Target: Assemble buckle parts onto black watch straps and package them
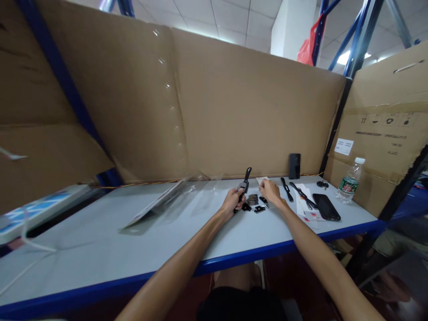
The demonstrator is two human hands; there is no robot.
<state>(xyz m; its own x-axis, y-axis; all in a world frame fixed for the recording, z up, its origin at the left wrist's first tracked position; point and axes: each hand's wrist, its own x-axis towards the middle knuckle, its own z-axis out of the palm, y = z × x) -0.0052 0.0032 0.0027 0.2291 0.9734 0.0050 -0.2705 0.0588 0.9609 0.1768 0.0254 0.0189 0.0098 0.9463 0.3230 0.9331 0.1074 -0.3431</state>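
Observation:
My left hand [234,200] is closed around a black-handled tool [247,174] with a grey middle part, held tilted above the table. To its right, my right hand [270,191] has its fingers pressed together at a small white paper [262,180]; what they pinch, if anything, is too small to name. Between and below the hands lie several small black parts [259,208] and a dark greyish square piece [253,199]. Right of my right hand, a black tool [286,189] lies on the table.
Black crossed tools [303,195] lie on white paper beside a black phone [326,207]. Another phone [294,166] leans on the cardboard wall [254,107]. A bottle [350,180] stands far right. Plastic-wrapped sheets [157,203] and a power strip [43,209] are left.

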